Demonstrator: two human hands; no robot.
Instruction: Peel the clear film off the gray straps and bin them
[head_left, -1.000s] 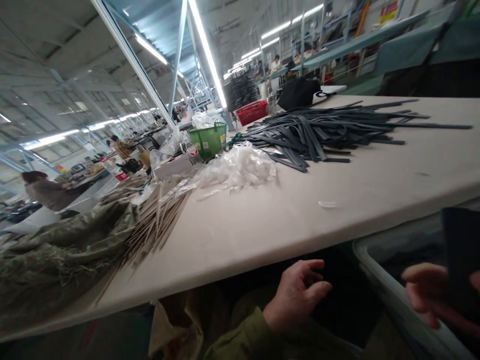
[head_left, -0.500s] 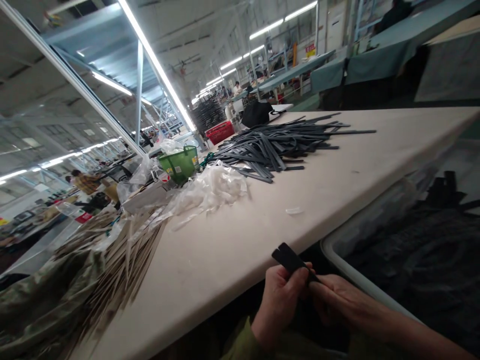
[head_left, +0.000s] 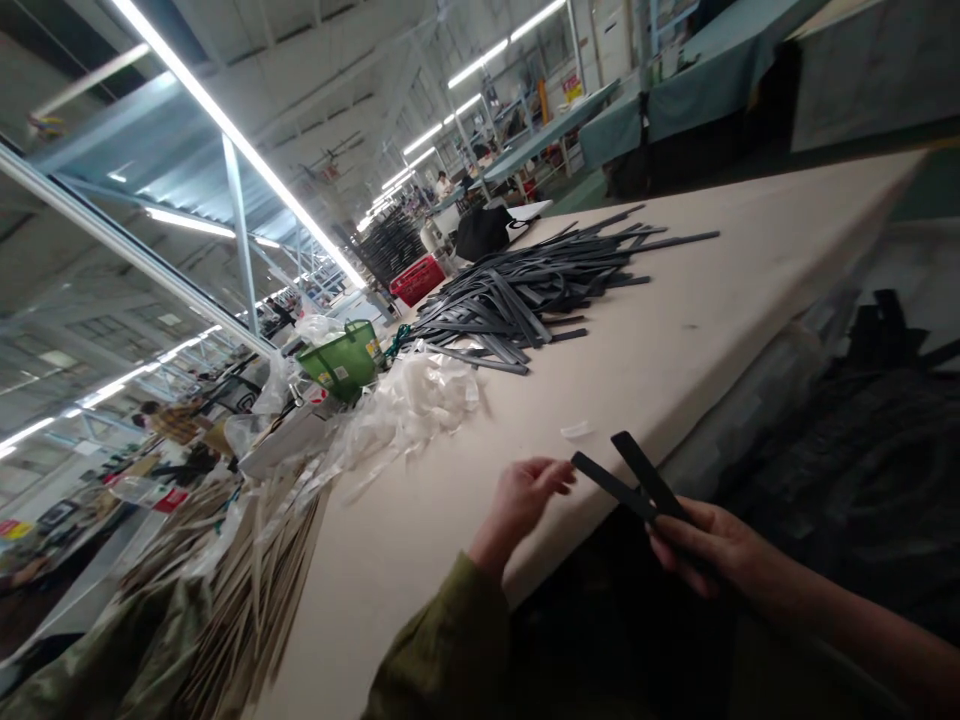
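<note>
My right hand (head_left: 705,545) grips two flat black strips (head_left: 649,478) near their crossing, and their rounded free ends spread apart towards the table. The strips' lower ends are hidden by the hand and the dark below. My left hand (head_left: 529,495), in an olive sleeve, is just beside the tip of the left strip. Its fingers are loosely bent and slightly blurred, with nothing visible in them. Both hands are at the near edge of a pale covered table (head_left: 525,420). A small white scrap (head_left: 576,430) lies just beyond the strips.
A heap of dark grey strips (head_left: 517,290) lies across the table. To its left are crumpled clear plastic (head_left: 420,395), a green basket (head_left: 341,362) and a bundle of brown strips (head_left: 262,590). At right, a plastic-lined container holds dark material (head_left: 840,480). A red crate (head_left: 416,280) stands behind.
My left hand has come off the black strips and moved left. The strips' ends, close together before, now fan apart in my right hand. The view has shifted slightly.
</note>
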